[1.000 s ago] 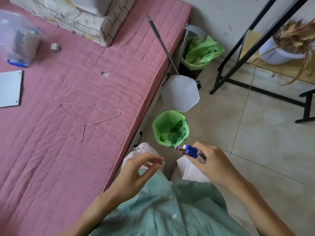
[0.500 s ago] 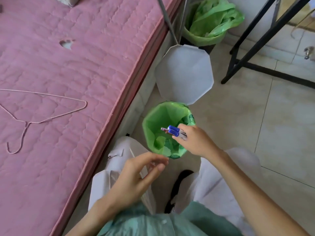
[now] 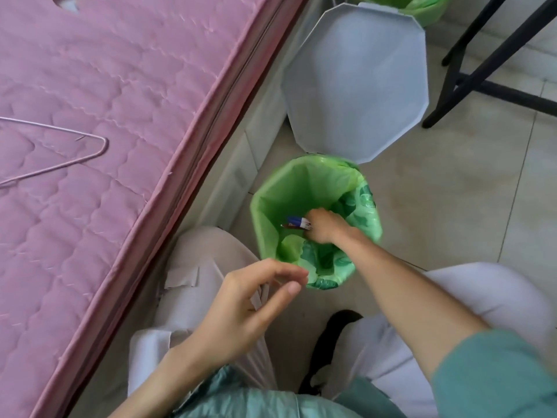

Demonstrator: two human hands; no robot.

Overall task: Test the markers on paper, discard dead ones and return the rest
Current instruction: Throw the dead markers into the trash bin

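Observation:
My right hand (image 3: 322, 226) reaches down inside a small bin lined with a green bag (image 3: 304, 182) on the floor beside the bed. It grips a bundle of markers (image 3: 297, 223) with blue caps, their ends pointing left within the bin's mouth. The bin's pale lid (image 3: 355, 79) stands flipped up behind it. My left hand (image 3: 250, 309) hovers above my left knee, fingers loosely curled and holding nothing. No paper is in view.
A pink quilted mattress (image 3: 105, 122) fills the left side, with a wire hanger (image 3: 57, 155) lying on it. A black metal frame (image 3: 470, 70) stands on the tiled floor at the upper right. Another green-lined bin (image 3: 422, 7) sits at the top edge.
My right hand has carried the markers from above my lap forward and down into the green-lined bin. The view has tilted down and moved closer. My left hand has stayed near my knee.

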